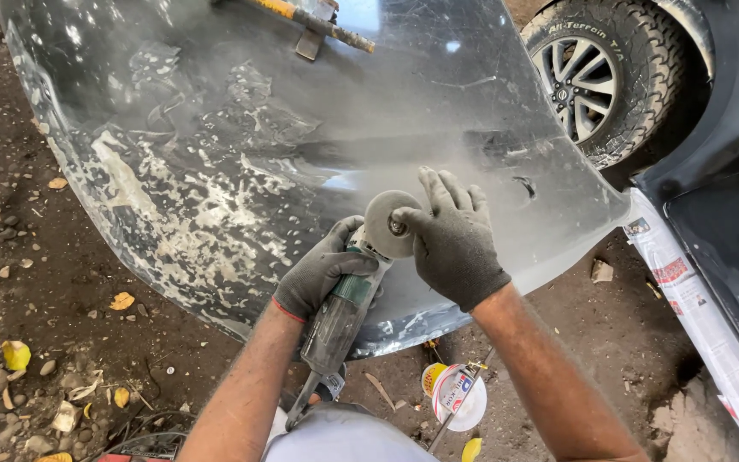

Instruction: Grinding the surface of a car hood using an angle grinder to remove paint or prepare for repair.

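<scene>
A large dark car body panel (pixel 241 145) lies in front of me, its paint sanded in pale patches and covered in dust. My left hand (pixel 322 269), in a dark grey glove, grips the body of a green angle grinder (pixel 339 312). The grinder's round sanding disc (pixel 387 224) faces up, just above the panel's near edge. My right hand (pixel 455 239), also gloved, rests its thumb and fingers on the disc's hub.
A vehicle's wheel (pixel 596 77) stands at the top right, with a dark body part masked with newspaper (pixel 686 299) along the right. A clamp bar (pixel 314 26) lies on the panel's far side. A round white lid (pixel 464 398), stones and leaves litter the dirt ground.
</scene>
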